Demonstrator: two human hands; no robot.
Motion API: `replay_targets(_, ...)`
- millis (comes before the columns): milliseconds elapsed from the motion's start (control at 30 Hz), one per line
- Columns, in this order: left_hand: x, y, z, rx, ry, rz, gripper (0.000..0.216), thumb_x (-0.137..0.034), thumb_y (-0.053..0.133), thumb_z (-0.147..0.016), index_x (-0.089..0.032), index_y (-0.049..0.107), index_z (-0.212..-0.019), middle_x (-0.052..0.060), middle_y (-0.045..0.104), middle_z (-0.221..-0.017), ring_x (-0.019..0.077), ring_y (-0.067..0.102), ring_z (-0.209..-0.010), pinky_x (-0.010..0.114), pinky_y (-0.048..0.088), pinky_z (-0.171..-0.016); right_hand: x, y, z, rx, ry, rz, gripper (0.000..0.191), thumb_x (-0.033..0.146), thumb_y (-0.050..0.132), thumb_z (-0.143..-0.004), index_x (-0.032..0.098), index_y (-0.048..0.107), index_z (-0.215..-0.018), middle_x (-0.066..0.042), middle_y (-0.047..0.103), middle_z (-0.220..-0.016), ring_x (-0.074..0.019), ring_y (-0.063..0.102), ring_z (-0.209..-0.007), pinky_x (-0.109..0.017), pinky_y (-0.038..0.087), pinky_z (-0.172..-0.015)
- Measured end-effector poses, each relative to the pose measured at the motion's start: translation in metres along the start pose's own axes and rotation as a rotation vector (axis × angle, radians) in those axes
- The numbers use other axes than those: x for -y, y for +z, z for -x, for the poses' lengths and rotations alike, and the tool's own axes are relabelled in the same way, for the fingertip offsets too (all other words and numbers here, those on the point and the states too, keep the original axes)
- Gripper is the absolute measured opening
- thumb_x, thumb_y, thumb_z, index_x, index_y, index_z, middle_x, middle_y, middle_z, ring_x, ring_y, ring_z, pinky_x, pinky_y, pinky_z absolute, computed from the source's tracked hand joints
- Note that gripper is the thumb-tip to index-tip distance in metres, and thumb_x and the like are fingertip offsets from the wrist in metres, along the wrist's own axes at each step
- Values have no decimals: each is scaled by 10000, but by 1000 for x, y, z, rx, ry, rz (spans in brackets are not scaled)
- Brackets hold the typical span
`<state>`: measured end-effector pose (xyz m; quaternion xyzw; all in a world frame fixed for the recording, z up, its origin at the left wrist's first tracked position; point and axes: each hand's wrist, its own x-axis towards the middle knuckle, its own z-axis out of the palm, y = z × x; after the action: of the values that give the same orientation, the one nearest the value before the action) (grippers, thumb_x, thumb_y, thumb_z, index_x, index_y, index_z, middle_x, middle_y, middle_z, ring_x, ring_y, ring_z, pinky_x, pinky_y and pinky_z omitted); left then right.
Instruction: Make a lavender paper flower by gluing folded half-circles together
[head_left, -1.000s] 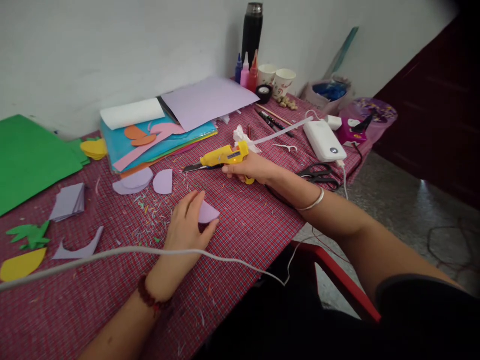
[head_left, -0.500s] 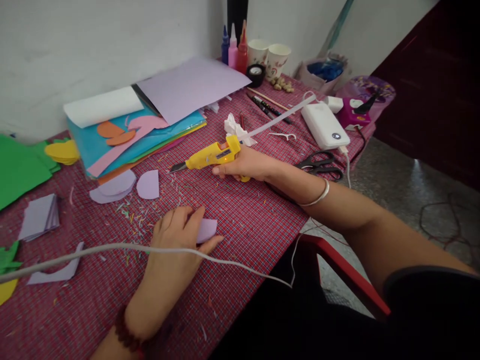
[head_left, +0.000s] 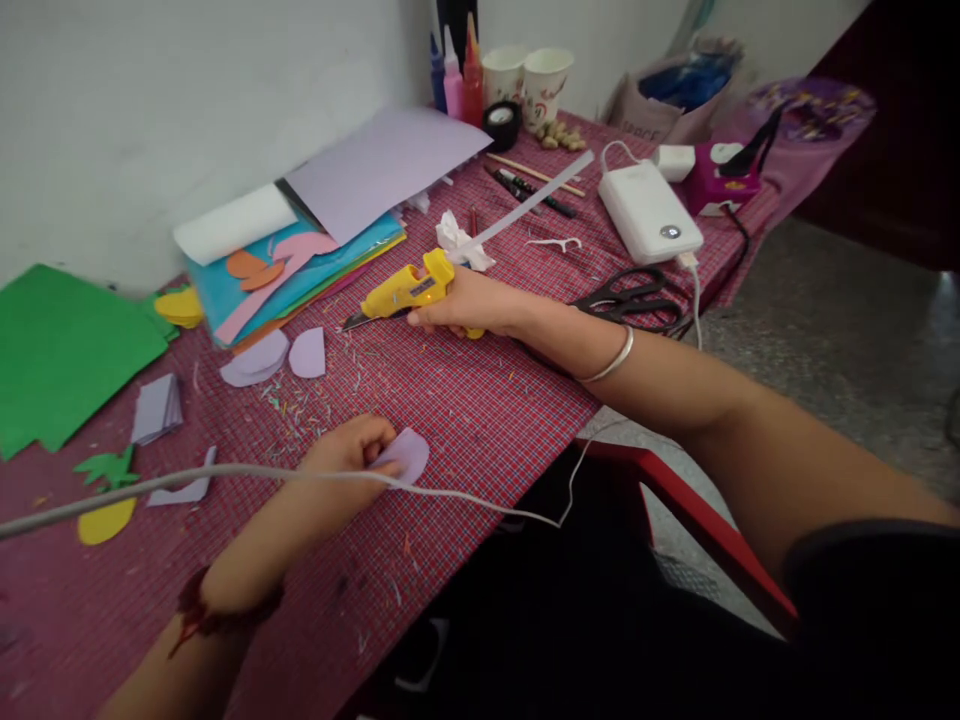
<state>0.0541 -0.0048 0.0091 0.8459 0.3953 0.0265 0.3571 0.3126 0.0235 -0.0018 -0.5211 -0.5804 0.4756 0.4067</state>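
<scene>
My right hand (head_left: 469,300) is closed round the handle of a yellow hot glue gun (head_left: 401,288), whose dark nozzle points left and down, close to the tablecloth. A long translucent glue stick (head_left: 525,207) sticks out of its back. Nearer the front edge, my left hand (head_left: 349,450) pinches a rounded lilac paper piece (head_left: 409,457) between thumb and fingers. Beyond it, more lilac cutouts (head_left: 307,353) lie on the cloth. A white cable (head_left: 465,497) crosses in front of my left wrist.
Paper scraps litter the checked cloth (head_left: 480,400). Black scissors (head_left: 626,298) lie by my right forearm, with a white power bank (head_left: 649,212) behind. Coloured paper sheets (head_left: 375,245), glue bottles (head_left: 471,80) and paper cups (head_left: 546,85) stand along the back. Green paper (head_left: 67,350) is at left.
My left fingers have closed on the lilac paper piece, and more of it shows. My right hand keeps hold of the glue gun. The view has shifted a little.
</scene>
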Motion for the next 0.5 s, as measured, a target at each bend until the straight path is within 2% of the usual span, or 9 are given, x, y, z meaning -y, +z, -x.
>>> replay_targets(67,-11,-7,2,-4,75,-1,142,-271,636,-717,-221,564,-606,-10,537,-645,145,505,-588,280,407,-550,-2,-1,-1,-7,-19,-15,122,129,625,-865,148,533,-787,50,524,-565,-43,388,-374,-164,330,-321)
replay_targets(100,-15,-10,4,-52,142,-25,91,-262,619,-755,-223,616,-673,6,578,-710,157,552,-656,294,444,-603,-3,-1,-2,-8,-21,-24,114,130,622,-866,148,534,-797,49,526,-568,-44,388,-376,-164,332,-323)
replay_targets(200,-16,-14,8,-368,375,-280,135,-193,588,-817,-235,693,-889,48,639,-907,200,602,-870,355,484,-771,-2,-2,-2,-18,5,-33,105,128,630,-859,148,533,-823,48,533,-585,-43,392,-385,-162,335,-329)
replay_targets(267,-9,-9,12,-517,460,-559,159,-164,594,-822,-226,695,-928,67,641,-928,226,584,-882,382,474,-778,1,-2,-1,-21,26,-16,112,129,633,-856,146,533,-808,47,530,-587,-41,394,-392,-162,334,-334)
replay_targets(300,-5,-5,14,-515,463,-680,148,-166,597,-829,-215,692,-932,76,641,-922,236,575,-866,392,468,-765,3,-2,0,-22,35,-7,116,129,630,-856,145,532,-796,45,529,-586,-41,392,-397,-162,333,-337)
replay_targets(367,1,2,20,-432,420,-799,76,-204,610,-847,-198,674,-888,91,640,-931,253,570,-854,410,464,-760,5,-1,0,-28,44,5,126,126,634,-850,143,532,-778,42,525,-588,-43,396,-417,-166,340,-357)
replay_targets(433,2,5,24,-345,340,-752,89,-273,635,-856,-197,632,-810,104,635,-1034,273,584,-933,436,470,-824,4,-1,-2,-40,34,10,126,108,652,-829,145,538,-789,37,535,-614,-55,428,-466,-173,378,-410)
replay_targets(500,2,5,25,-297,294,-586,226,-361,687,-829,-203,563,-726,108,612,-1167,299,581,-1067,463,463,-919,2,0,-4,-46,-20,30,144,76,677,-791,147,556,-826,19,580,-690,-75,495,-563,-186,444,-517)
